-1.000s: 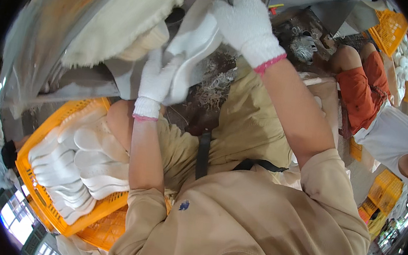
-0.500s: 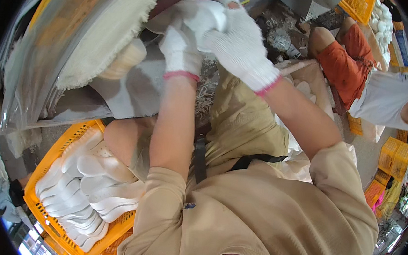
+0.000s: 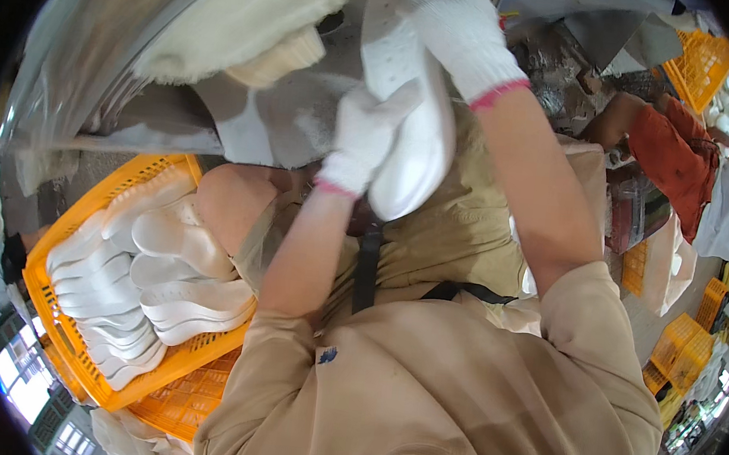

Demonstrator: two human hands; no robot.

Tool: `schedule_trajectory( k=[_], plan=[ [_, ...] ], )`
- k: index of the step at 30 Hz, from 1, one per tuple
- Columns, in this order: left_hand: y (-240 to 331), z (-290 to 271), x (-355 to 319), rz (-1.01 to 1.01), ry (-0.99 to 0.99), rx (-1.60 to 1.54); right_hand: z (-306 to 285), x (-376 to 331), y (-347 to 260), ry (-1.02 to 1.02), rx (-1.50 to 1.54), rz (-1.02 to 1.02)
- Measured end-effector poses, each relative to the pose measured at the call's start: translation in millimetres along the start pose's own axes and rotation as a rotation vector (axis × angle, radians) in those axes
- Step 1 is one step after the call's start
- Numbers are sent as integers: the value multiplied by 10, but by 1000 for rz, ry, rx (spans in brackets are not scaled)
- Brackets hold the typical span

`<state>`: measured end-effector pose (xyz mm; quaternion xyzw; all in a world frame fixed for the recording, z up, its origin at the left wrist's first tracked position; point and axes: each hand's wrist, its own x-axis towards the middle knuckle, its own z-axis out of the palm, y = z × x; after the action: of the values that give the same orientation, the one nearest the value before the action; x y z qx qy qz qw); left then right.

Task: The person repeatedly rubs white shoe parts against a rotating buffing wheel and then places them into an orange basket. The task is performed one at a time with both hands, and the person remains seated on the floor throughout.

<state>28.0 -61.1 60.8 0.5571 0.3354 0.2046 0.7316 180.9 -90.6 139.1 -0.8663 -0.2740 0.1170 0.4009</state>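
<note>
One white sole (image 3: 423,150) held up in two gloved hands, above the lap.
The left hand (image 3: 366,132) grips its left edge midway; the right hand (image 3: 466,41) is closed on its far end. Its long axis runs away from the body, the rounded near end pointing lapward and slightly right. One orange crate (image 3: 188,365) holds stacked soles (image 3: 120,293), too overlapped to count.
</note>
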Motion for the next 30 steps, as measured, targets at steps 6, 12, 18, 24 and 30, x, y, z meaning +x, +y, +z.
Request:
schedule_trajectory(
  k=[6, 12, 18, 24, 30],
  plan=[
    [-49, 194, 864, 189, 66, 180, -645, -963, -73, -79, -473, -700],
    [-242, -268, 178, -148, -311, -915, -381, -1190, 377, -309, -582, -1005],
    [-88, -646, 162, -21, -662, -1419, 325, -1442, -43, -88, -282, -953],
    [-436, -753, 635, -57, -16, -573, 355, -1153, -304, -195, -555, -782],
    [-367, -615, 566, 87, 87, -868, 625, -1023, -303, 47, -415, -752]
  ],
)
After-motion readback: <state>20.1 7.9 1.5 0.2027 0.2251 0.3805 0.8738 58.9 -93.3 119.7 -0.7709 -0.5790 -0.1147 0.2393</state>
